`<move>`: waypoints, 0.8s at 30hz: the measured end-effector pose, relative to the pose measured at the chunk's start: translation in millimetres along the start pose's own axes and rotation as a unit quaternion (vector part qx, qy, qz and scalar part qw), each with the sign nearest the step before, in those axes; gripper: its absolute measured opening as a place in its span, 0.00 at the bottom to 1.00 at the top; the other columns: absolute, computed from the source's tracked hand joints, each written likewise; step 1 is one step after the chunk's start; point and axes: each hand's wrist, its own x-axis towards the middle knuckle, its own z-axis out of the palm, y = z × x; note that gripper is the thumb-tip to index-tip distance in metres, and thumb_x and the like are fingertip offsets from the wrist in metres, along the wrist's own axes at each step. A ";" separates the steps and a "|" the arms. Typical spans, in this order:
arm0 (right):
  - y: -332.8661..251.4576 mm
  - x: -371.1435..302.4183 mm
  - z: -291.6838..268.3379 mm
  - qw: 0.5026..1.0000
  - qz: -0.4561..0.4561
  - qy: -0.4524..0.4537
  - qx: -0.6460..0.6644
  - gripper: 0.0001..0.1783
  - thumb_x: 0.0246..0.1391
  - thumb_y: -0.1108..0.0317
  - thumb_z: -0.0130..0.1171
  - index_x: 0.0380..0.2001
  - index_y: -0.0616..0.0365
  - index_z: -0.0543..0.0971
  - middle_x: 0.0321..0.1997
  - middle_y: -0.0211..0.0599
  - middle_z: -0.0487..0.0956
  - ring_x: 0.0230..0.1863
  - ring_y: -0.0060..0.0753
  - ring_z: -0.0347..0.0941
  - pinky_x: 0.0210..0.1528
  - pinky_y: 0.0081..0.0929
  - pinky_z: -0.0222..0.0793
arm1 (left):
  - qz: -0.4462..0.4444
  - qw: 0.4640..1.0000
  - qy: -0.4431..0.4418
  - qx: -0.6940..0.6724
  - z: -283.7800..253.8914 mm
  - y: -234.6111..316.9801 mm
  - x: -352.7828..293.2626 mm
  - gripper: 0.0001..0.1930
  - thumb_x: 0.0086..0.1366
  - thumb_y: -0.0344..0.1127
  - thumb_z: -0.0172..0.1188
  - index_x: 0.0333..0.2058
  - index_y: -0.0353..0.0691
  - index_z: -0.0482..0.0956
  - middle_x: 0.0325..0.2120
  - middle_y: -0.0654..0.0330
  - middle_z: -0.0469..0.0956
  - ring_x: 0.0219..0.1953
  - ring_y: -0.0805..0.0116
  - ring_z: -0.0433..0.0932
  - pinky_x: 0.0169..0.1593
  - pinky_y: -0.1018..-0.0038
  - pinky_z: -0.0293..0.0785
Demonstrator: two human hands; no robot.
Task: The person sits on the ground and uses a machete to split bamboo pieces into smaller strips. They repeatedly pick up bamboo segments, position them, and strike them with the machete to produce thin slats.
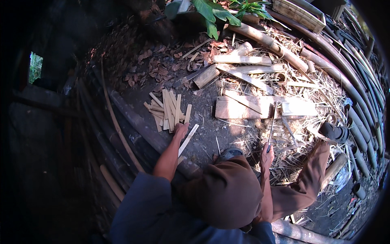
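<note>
My left hand [181,129] reaches down to a loose pile of pale split bamboo strips [167,107] on the dirt. Its fingers close around the lower end of one short bamboo strip [188,113] at the pile's right side. Another strip [188,140] lies slantwise just right of that hand. My right hand [266,156] is wrapped round the dark handle of a long, thin-bladed knife [273,122]. The blade points away from me, its far end by a flat wooden block [225,108]. A narrow bamboo piece [243,101] rests on top of the block.
Cut bamboo lengths [207,76] and split pieces [243,59] lie beyond the block. Shavings [292,142] cover the ground on the right, near my shoe [335,132]. Long bamboo poles [134,114] run along the left; more poles [333,81] line the right. Leafy plants [211,16] stand at the back.
</note>
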 end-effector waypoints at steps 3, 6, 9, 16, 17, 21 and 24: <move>-3.2 2.7 -6.5 1.000 -0.005 0.027 -0.004 0.23 0.64 0.49 0.48 0.33 0.60 0.74 0.20 0.42 0.73 0.22 0.40 0.69 0.28 0.38 0.63 | -0.017 0.997 -0.058 -0.052 15.1 18.3 -4.5 0.22 0.59 0.51 0.62 0.20 0.34 0.78 0.15 0.60 0.75 0.15 0.68 0.73 0.20 0.67 0.69; 7.1 7.4 -15.0 0.999 0.003 0.029 -0.012 0.23 0.64 0.48 0.47 0.33 0.60 0.74 0.20 0.42 0.72 0.22 0.39 0.69 0.29 0.38 0.63 | 0.055 0.997 0.036 0.037 17.6 45.2 -48.1 0.25 0.60 0.53 0.57 0.24 0.32 0.79 0.14 0.56 0.73 0.17 0.64 0.73 0.23 0.66 0.68; 8.2 7.9 -9.8 1.000 0.001 0.014 -0.012 0.24 0.64 0.47 0.46 0.34 0.60 0.74 0.20 0.42 0.72 0.22 0.38 0.68 0.28 0.38 0.63 | 0.086 0.988 0.110 0.073 -12.8 37.5 -53.9 0.30 0.64 0.58 0.47 0.34 0.32 0.82 0.33 0.40 0.80 0.36 0.40 0.78 0.43 0.52 0.72; 2.1 5.1 -6.7 1.000 0.019 -0.007 0.002 0.25 0.64 0.46 0.46 0.34 0.60 0.73 0.20 0.40 0.71 0.23 0.35 0.68 0.29 0.36 0.63 | 0.176 0.942 0.278 0.072 -58.8 60.9 -19.8 0.21 0.64 0.47 0.51 0.41 0.32 0.77 0.38 0.44 0.78 0.43 0.45 0.76 0.48 0.57 0.71; -6.2 -0.5 -1.8 1.000 0.027 -0.013 0.006 0.25 0.64 0.46 0.46 0.34 0.60 0.74 0.20 0.40 0.71 0.23 0.35 0.68 0.29 0.35 0.63 | 0.238 0.923 0.294 0.065 -60.3 61.7 -12.1 0.19 0.64 0.45 0.52 0.42 0.32 0.76 0.38 0.45 0.78 0.43 0.46 0.76 0.48 0.57 0.71; -15.7 3.1 -22.7 0.997 0.062 -0.030 0.034 0.27 0.64 0.44 0.45 0.30 0.60 0.71 0.18 0.35 0.66 0.22 0.29 0.63 0.28 0.34 0.61 | 0.293 0.954 0.048 -0.041 46.1 156.7 -40.5 0.19 0.65 0.47 0.55 0.37 0.34 0.79 0.32 0.50 0.81 0.34 0.57 0.80 0.39 0.61 0.74; -30.4 -5.7 -31.2 0.996 0.071 -0.037 0.041 0.26 0.64 0.45 0.46 0.29 0.59 0.69 0.17 0.31 0.63 0.20 0.25 0.59 0.25 0.30 0.58 | 0.267 0.962 -0.015 -0.043 104.9 203.6 -47.0 0.22 0.63 0.51 0.57 0.37 0.33 0.79 0.33 0.47 0.80 0.36 0.55 0.80 0.42 0.63 0.74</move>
